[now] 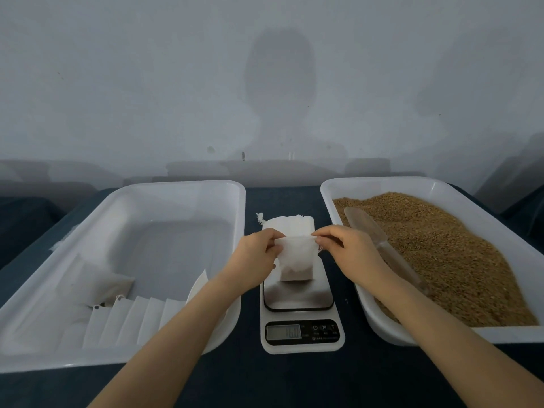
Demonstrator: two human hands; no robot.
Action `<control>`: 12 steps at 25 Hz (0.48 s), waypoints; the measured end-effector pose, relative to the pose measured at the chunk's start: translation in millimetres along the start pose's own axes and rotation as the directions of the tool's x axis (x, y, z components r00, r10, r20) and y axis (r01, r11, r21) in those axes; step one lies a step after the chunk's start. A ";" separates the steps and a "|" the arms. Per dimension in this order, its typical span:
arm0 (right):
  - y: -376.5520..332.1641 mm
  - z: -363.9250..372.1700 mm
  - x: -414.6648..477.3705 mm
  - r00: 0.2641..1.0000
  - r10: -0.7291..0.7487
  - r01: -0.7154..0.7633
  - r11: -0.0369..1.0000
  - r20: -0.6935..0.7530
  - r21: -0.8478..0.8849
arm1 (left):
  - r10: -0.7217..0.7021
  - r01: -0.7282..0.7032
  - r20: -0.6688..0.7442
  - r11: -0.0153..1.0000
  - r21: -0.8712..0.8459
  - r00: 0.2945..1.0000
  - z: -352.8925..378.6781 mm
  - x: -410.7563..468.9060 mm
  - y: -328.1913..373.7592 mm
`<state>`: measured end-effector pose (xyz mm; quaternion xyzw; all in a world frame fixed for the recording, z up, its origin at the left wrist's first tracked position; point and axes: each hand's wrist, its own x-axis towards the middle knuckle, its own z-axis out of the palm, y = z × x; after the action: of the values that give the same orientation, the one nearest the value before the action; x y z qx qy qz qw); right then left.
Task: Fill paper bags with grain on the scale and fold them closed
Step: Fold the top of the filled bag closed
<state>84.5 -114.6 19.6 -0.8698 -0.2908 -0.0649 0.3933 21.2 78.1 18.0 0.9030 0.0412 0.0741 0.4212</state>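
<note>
Our left hand (256, 257) and right hand (347, 249) each pinch a top corner of the small white paper bag (295, 254), which stands on the steel-topped white scale (298, 300) (grain (295, 273) darkens its base). We should crease the mouth evenly, keeping it upright.

Both bare forearms reach forward from the near edge, converging toward the centre; the left hand (255, 254) and right hand (347, 249) are raised, fingertips curled in pinches
</note>
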 end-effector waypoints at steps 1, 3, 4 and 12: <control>-0.6 -0.4 -0.3 1.000 -0.001 0.001 1.000 0.000 0.000 | -0.004 0.004 -0.005 1.000 -0.011 1.000 0.1 0.2 -0.1; -1.3 -0.9 -1.0 1.000 -0.005 0.005 1.000 -0.002 0.005 | -0.006 0.006 -0.009 1.000 -0.024 1.000 -0.1 -0.1 0.1; -1.3 -0.9 -1.1 1.000 -0.009 0.009 1.000 -0.003 0.006 | -0.006 0.006 -0.011 1.000 -0.029 1.000 -0.1 -0.3 0.2; -0.3 0.4 -1.6 1.000 -0.007 0.007 1.000 -0.010 0.004 | -0.005 0.004 -0.020 0.999 -0.039 1.000 1.4 -0.3 -1.6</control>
<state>83.0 -114.9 19.0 -0.8676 -0.2922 -0.0700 0.3961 21.1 78.0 15.8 0.8938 0.0459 0.0830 0.4383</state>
